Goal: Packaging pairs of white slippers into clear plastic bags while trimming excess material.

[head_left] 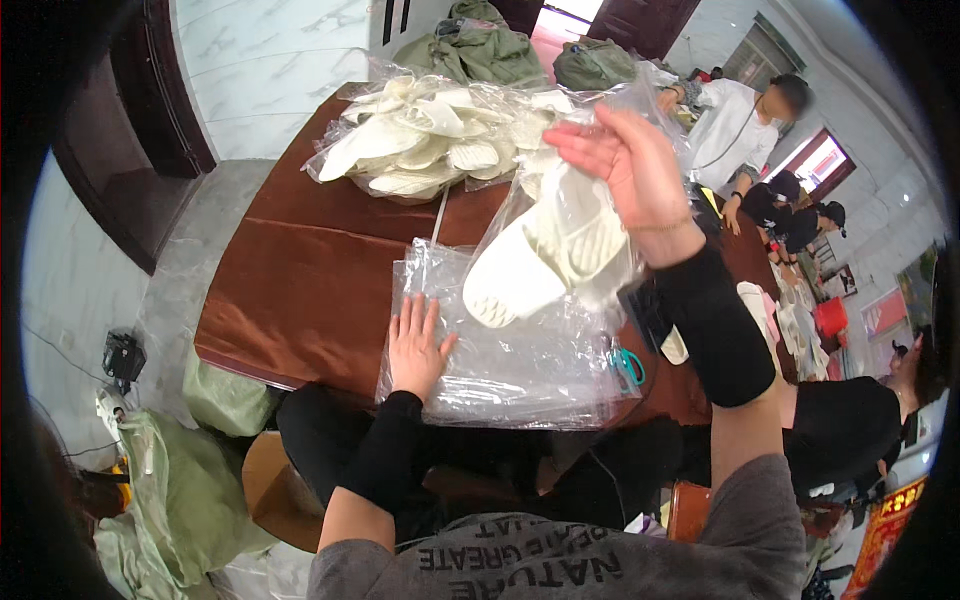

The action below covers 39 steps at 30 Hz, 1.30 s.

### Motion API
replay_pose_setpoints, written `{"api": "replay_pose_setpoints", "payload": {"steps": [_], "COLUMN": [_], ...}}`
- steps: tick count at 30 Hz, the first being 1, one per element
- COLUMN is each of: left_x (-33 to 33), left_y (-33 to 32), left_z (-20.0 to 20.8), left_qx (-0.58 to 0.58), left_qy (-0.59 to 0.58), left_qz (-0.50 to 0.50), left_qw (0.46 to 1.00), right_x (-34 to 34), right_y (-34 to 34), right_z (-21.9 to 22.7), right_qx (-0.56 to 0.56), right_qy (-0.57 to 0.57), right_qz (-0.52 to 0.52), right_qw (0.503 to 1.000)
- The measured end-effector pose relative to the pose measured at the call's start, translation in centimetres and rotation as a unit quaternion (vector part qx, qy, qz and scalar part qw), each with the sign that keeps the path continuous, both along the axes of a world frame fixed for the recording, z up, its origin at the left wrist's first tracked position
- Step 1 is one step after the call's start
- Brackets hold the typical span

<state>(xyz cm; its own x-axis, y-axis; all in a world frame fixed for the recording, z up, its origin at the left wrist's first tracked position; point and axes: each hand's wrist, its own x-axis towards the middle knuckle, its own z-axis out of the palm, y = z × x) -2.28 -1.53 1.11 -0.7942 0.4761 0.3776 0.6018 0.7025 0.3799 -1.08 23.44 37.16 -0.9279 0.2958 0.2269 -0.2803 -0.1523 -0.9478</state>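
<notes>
My left hand (417,352) lies flat with fingers spread on a stack of clear plastic bags (510,375) near the table's front edge. Raised over the table, my right hand (637,170) has its fingers stretched out. Just below and to its left, a pair of cream slippers (515,275) shows inside a clear bag. Whether the palm touches that bag is hard to tell. Farther back lies a heap of bagged cream slippers (430,140).
Teal-handled scissors (628,366) lie at the stack's right side. Green sacks (475,52) stand behind the table, and another green sack (185,490) and a cardboard box (275,490) are at lower left. A person in white (735,130) works at far right.
</notes>
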Motion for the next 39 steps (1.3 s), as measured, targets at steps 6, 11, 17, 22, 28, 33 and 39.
{"api": "replay_pose_setpoints", "payload": {"steps": [6, 11, 17, 22, 28, 33, 39], "left_x": [0.0, -0.5, 0.4, 0.1, -0.5, -0.4, -0.4], "left_y": [-0.4, -1.6, -1.1, -1.0, 0.1, -1.2, 0.2], "left_z": [-1.6, -3.7, -1.8, -2.4, -3.0, -3.1, -2.0], "left_qx": [-0.016, -0.069, -0.011, -0.017, -0.072, -0.052, -0.062], "left_qy": [0.012, 0.132, 0.035, 0.067, 0.078, 0.032, 0.032], "left_qz": [-0.013, 0.017, -0.02, -0.025, -0.006, -0.006, -0.009], "left_qw": [1.0, 0.989, 0.999, 0.997, 0.994, 0.998, 0.998], "right_x": [5.6, 9.2, 14.4, 11.9, 9.4, 11.6, 14.8], "right_y": [0.0, 3.3, 9.1, 8.4, 9.1, 6.9, 13.3], "right_z": [-3.8, -15.3, -24.0, -29.9, -30.6, -23.4, -25.0], "right_qx": [-0.168, -0.156, 0.124, 0.514, 0.473, 0.249, -0.026], "right_qy": [0.019, -0.224, -0.236, -0.136, -0.256, -0.15, -0.23], "right_qz": [-0.006, -0.082, -0.209, -0.204, -0.139, 0.086, 0.057], "right_qw": [0.986, 0.959, 0.941, 0.822, 0.831, 0.953, 0.971]}}
